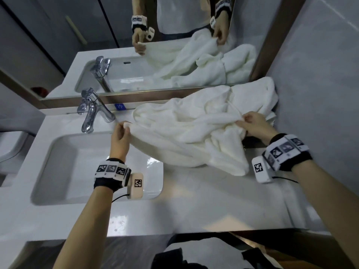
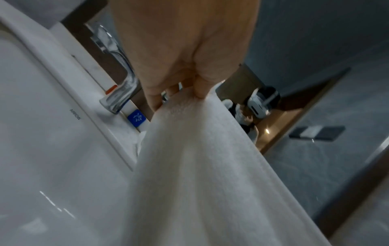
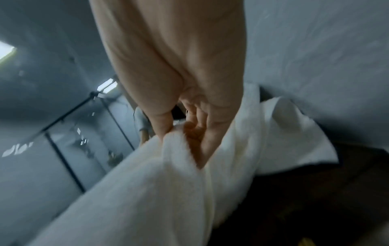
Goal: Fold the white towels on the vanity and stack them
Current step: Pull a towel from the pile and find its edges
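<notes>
**Inspector A:** What is being held at this point?

**Inspector B:** A white towel (image 1: pixel 186 133) is being pinched at two places. One corner is being gripped by the left hand (image 1: pixel 120 138), left of centre in the head view, just right of the tap (image 1: pixel 91 111). A bunched edge is being gripped by the right hand (image 1: pixel 252 125) at centre right. Both hands are being kept clenched on cloth; neither is released.

**Inspector A:** Where is the towel lying relative to those grips?

**Inspector B:** It is being spanned between the two hands, sagging below them onto the counter (image 1: pixel 204 200), with its lower edge draped near the sink (image 1: pixel 58 152) rim. A second heap of towels (image 1: pixel 258 98) is lying behind it, at the upper right against the wall, and appears to be touching it.

**Inspector A:** How is the step judged best done?

**Inspector B:** The spreading is judged incomplete. The hands should be drawn apart until the top edge is taut, and true corners should be found, since the right grip seems to be taken mid-edge. The towel should be lifted clear of the heap and kept out of the sink.
</notes>
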`<state>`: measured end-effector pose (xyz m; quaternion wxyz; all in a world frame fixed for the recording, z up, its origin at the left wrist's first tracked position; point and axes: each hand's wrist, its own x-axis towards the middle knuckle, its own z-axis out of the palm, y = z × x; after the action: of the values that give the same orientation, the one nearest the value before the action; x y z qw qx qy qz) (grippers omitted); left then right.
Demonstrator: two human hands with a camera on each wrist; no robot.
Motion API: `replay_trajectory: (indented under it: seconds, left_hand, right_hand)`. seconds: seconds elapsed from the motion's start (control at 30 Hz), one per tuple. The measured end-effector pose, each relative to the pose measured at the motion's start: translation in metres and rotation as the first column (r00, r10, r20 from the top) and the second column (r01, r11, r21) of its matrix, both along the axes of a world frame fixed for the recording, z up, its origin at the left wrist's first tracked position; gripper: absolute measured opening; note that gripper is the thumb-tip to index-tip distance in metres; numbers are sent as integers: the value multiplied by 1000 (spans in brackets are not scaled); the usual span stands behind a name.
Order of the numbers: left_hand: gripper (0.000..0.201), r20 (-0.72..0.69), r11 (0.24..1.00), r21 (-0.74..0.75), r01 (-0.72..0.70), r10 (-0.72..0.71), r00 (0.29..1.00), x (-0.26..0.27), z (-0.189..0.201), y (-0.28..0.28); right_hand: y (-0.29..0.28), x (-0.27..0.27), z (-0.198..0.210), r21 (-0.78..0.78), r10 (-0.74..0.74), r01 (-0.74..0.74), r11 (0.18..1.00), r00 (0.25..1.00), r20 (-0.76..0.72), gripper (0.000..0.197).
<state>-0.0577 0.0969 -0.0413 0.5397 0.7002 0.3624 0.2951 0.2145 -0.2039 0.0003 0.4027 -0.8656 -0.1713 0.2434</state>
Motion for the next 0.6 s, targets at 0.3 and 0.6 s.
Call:
replay_trajectory:
  seconds: [0.3, 0.6]
  left_hand:
    - [22, 62, 869, -152, -471, 484, 873, -1, 21, 32]
    - [8, 148, 955, -130, -265, 283, 947, 13, 36, 19]
  right_hand:
    - [-43, 48, 94, 79, -345, 339, 937, 873, 343, 35]
    - [-38, 31, 94, -497, 55, 69, 865, 971, 231, 18]
